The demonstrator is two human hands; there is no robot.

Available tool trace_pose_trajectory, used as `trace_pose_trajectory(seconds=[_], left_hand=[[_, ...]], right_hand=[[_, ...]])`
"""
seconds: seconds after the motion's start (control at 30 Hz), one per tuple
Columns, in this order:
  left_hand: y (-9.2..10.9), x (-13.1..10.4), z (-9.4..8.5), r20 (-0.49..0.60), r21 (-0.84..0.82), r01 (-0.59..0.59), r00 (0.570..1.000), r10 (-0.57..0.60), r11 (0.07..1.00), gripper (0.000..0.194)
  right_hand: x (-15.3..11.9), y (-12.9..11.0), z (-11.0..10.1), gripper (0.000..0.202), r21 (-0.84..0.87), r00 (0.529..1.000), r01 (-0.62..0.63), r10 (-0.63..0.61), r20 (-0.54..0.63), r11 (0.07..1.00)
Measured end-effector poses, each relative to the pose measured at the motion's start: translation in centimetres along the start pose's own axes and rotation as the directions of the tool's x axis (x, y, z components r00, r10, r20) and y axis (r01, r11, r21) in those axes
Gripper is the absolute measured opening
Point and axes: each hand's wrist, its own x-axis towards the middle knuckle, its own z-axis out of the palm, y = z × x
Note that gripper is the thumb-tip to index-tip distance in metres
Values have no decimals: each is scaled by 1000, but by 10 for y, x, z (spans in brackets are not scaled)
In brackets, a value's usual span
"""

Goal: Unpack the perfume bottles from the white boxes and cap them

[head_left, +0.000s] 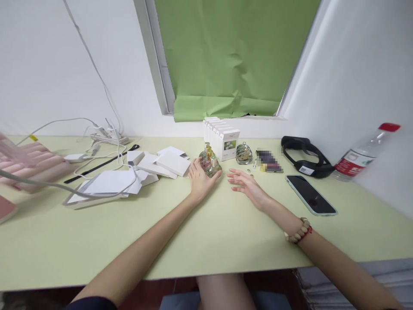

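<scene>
My left hand [200, 180] is closed around the nearest of a row of small glass perfume bottles [211, 167] with gold-coloured caps, standing upright on the table. Fingers cover its left side and the thumb curves across the front. To the right, my right hand [248, 187] hovers or rests by the table with its fingers apart and nothing in them; I cannot tell whether it touches the surface. Behind it stands a rounded glass bottle [244, 154] with a stopper-like top. White printed boxes [229, 145] stand in a row just behind the bottles.
White cartons [106, 183] and folded pieces lie left, with cables and a power strip [111, 138] beyond. A phone [310, 196], black headset [309, 159] and tilted-looking water bottle [358, 159] sit right. Small loose pieces [250, 173] lie near a blurred-out item [269, 161].
</scene>
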Motion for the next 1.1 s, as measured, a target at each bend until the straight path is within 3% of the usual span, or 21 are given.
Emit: trace_pose_trajectory(seconds=[0.27, 0.37, 0.47, 0.57, 0.63, 0.7, 0.77, 0.83, 0.87, 1.0, 1.03, 1.1], left_hand=[[-11, 10, 1, 158, -63, 78, 985, -67, 995, 78], [-15, 12, 3, 141, -53, 98, 986, -89, 994, 78], [-16, 12, 2, 74, -64, 94, 993, -89, 993, 78], [-12, 7, -3, -105, -70, -54, 993, 46, 996, 70], [-7, 3, -8, -221, -42, -193, 959, 179, 980, 57], [0, -4, -12, -240, -16, -331, 917, 318, 944, 42], [7, -11, -15, -144, -40, -425, 898, 416, 904, 27], [14, -19, -15, 20, -110, -449, 891, 453, 887, 15], [18, -22, -15, 111, -138, -468, 868, 483, 873, 13], [25, -30, -15, 361, -121, -640, 684, 634, 759, 14], [26, -30, -16, 395, -101, -665, 656, 643, 740, 14], [25, -29, -17, 435, -75, -668, 647, 627, 741, 13]], right_hand=[[9, 0, -11, 36, -144, 986, 63, -84, -141, 988], [17, 4, -21, 34, -326, 945, 171, -248, -212, 930], [23, 8, -31, 29, -522, 870, 286, -446, -209, 803], [27, 10, -41, 26, -659, 804, 340, -571, -167, 671], [30, 11, -46, 27, -762, 743, 337, -653, -145, 553], [34, 11, -48, 31, -853, 687, 287, -714, -133, 435], [38, 12, -48, 38, -912, 656, 217, -744, -127, 347], [43, 13, -47, 45, -945, 645, 181, -758, -94, 271], [46, 14, -46, 48, -956, 640, 183, -766, -63, 231], [58, 16, -49, 57, -969, 648, 210, -761, 37, 132], [61, 16, -51, 60, -968, 663, 204, -748, 30, 143], [65, 16, -55, 64, -963, 701, 189, -713, -6, 193]])
